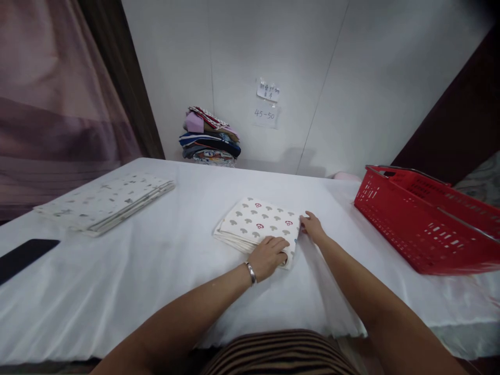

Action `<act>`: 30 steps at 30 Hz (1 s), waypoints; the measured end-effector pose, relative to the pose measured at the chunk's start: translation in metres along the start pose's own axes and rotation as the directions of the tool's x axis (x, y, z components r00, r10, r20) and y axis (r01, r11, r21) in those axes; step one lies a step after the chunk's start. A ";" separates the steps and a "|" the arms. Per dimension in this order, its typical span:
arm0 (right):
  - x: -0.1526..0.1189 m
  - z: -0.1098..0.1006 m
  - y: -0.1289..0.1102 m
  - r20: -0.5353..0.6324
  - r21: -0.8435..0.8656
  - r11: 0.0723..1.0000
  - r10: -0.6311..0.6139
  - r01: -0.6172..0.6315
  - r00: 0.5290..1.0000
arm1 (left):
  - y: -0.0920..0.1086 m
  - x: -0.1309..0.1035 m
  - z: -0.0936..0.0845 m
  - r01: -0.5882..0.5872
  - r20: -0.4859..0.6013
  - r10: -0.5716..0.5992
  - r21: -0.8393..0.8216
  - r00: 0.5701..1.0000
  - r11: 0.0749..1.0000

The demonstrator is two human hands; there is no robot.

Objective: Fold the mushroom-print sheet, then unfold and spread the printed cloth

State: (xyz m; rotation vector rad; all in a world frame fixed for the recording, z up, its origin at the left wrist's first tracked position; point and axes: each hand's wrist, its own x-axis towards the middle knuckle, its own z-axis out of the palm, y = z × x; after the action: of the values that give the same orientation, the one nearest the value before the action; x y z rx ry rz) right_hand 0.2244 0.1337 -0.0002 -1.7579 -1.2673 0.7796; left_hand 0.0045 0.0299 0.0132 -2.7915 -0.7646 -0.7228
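Observation:
A folded white cloth (253, 216) printed with grey and red mushrooms lies in the middle of the white-covered table, its layers showing along the left and near edges. My left hand (269, 257), with a silver bracelet at the wrist, rests on top of the cloth's near right part, fingers spread over it and slightly bent. At the cloth's right edge, my right hand (311, 227) has its fingers bent against the fabric and pinches the border; the thumb is mostly hidden.
A stack of folded pale printed cloth (117, 195) lies at left, with a black phone-like slab (27, 255) nearer. A red plastic basket (422, 224) stands at right. Several folded fabrics (211, 138) are piled against the wall behind, beside taped paper signs (267, 107).

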 end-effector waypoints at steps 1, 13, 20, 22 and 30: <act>0.006 0.001 0.000 -0.020 -0.022 1.000 0.000 -0.001 1.000 | 0.000 0.000 0.001 0.000 -0.004 0.000 -0.006 1.000 1.000; 0.026 0.009 0.012 -0.027 -0.279 0.955 -0.116 0.104 0.993 | 0.007 -0.018 -0.004 0.053 -0.059 -0.067 -0.203 0.996 0.978; 0.018 0.007 0.003 0.005 -0.349 0.929 -0.126 0.119 0.992 | 0.010 -0.022 0.002 0.101 -0.081 -0.120 -0.201 0.989 0.974; 0.016 0.006 0.000 0.024 -0.356 0.925 -0.130 0.130 0.991 | 0.010 -0.021 0.003 0.129 -0.086 -0.147 -0.185 0.985 0.974; 0.019 0.008 0.000 0.030 -0.362 0.922 -0.136 0.138 0.990 | 0.015 -0.019 0.003 0.140 -0.125 -0.165 -0.186 0.978 0.973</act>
State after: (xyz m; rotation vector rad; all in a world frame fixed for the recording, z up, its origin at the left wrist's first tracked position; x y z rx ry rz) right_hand 0.2234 0.1543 -0.0050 -1.9277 -1.5979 0.4887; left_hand -0.0003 0.0093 0.0006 -2.8189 -0.9394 -1.0491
